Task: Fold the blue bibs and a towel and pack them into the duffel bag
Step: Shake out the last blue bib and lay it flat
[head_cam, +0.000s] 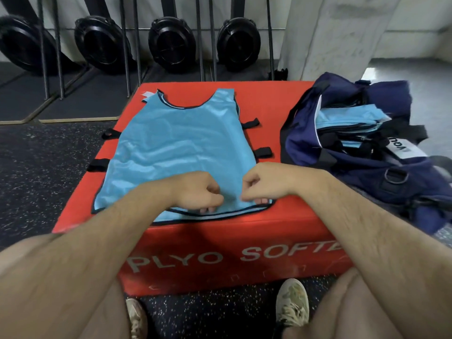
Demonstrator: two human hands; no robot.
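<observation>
Gym, training floor.
Red soft plyo box on speckled rubber flooring; upended rowing machines stored along the back wall; black floor mats beneath them.

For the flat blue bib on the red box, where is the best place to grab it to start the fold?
Grip the blue bib along its near bottom hem, coming from the person's side. It lies flat, neck away, and the left hand and right hand already rest there.
</observation>
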